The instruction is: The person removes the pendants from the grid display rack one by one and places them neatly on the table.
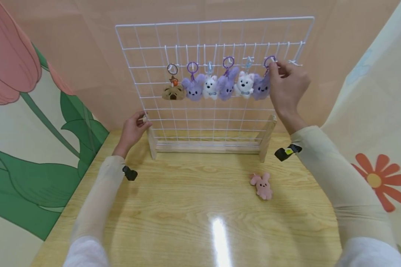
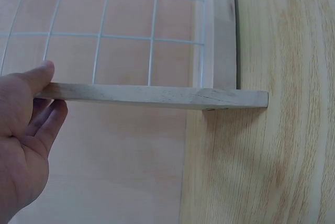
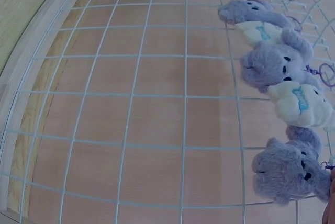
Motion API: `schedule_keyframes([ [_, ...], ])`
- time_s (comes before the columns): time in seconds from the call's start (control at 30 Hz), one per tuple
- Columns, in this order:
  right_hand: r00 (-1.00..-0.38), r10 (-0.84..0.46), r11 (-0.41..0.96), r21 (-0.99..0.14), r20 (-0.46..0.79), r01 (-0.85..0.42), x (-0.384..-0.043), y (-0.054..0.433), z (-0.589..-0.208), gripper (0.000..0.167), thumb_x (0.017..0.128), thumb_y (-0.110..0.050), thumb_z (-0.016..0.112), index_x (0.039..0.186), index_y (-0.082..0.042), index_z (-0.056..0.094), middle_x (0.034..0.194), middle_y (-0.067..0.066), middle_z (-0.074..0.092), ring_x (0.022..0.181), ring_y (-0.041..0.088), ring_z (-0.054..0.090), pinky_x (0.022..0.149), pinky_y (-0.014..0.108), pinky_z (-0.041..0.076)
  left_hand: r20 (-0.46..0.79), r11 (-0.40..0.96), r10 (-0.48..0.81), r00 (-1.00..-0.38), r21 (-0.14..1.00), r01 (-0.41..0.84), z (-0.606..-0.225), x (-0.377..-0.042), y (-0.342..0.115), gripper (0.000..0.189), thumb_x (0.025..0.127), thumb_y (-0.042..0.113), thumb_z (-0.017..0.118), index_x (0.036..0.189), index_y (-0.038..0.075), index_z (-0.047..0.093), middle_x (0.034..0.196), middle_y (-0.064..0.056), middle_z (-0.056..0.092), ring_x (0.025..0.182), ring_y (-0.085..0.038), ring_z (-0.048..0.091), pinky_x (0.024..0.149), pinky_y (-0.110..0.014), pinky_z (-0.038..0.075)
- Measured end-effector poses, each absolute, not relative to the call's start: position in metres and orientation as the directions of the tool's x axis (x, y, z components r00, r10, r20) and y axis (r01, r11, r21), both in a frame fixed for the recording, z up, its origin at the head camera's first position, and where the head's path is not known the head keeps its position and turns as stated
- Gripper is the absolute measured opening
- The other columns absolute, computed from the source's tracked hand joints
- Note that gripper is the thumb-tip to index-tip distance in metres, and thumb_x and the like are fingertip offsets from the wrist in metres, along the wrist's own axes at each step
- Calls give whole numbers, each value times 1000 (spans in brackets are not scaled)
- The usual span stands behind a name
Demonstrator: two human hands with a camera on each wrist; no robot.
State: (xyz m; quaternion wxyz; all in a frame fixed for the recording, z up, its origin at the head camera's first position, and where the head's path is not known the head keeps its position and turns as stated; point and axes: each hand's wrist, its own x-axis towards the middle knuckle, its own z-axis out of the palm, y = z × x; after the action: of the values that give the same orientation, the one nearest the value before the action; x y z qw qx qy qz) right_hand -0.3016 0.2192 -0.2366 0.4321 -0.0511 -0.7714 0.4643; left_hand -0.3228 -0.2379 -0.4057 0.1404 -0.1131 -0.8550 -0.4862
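My right hand (image 1: 289, 83) pinches the purple ring (image 1: 270, 58) of the rightmost purple plush keychain (image 1: 261, 88), right at a hook on the white wire grid rack (image 1: 214, 109). In the right wrist view that plush (image 3: 282, 174) hangs against the grid, with just a sliver of fingers at the edge. My left hand (image 1: 133, 129) grips the upper end of the stand's left wooden post (image 2: 152, 96), thumb on one side and fingers on the other. A row of other plush keychains hangs to the left: a white one (image 1: 244, 84), more purple and white ones, and a brown one (image 1: 173, 92).
A pink plush keychain (image 1: 263, 187) lies on the wooden table (image 1: 173, 207) in front of the rack's right post (image 1: 267, 139). Bare hooks (image 1: 289, 48) stick out at the grid's upper right. Walls with printed flowers stand at both sides.
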Motion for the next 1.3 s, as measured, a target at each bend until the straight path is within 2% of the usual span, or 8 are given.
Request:
schedule_keyframes([
  [0.27,-578,491,566,-743,652,-358,-305,219,-238,20,94,-28,69,93,-14,84,86,0,78,61,-3,58,55,9,47,346,504,43,-937,802,319,-405,-321,-236,47,97,7,71,140,-5,55,132,-28,62,122,-39,64,98,-31,58],
  [0.43,-559,503,538,-745,659,-394,-303,219,-239,20,94,-23,66,91,-13,83,84,0,78,61,0,59,56,10,48,351,510,46,-935,797,324,-405,-320,-236,48,97,6,71,140,-5,55,131,-29,63,120,-39,65,97,-32,59],
  [0.77,-523,508,514,-728,685,-454,-295,218,-241,18,94,-21,68,89,-10,82,82,-1,77,58,2,57,56,14,47,341,492,61,-938,808,326,-404,-320,-237,49,98,9,70,142,-6,53,134,-31,60,123,-40,62,101,-37,57],
  [1.03,-501,519,498,-721,693,-482,-275,215,-234,17,92,-15,69,89,-4,82,79,-2,76,56,0,53,54,12,46,345,514,58,-937,794,324,-403,-320,-237,48,98,9,70,141,-5,55,132,-30,61,122,-39,64,99,-35,58],
  [1.3,-504,501,480,-710,704,-515,-252,212,-228,17,93,-15,69,88,-4,82,72,-10,69,57,2,52,54,14,44,340,514,57,-939,796,320,-404,-320,-236,49,99,12,70,142,-4,54,132,-30,61,121,-39,64,97,-33,59],
])
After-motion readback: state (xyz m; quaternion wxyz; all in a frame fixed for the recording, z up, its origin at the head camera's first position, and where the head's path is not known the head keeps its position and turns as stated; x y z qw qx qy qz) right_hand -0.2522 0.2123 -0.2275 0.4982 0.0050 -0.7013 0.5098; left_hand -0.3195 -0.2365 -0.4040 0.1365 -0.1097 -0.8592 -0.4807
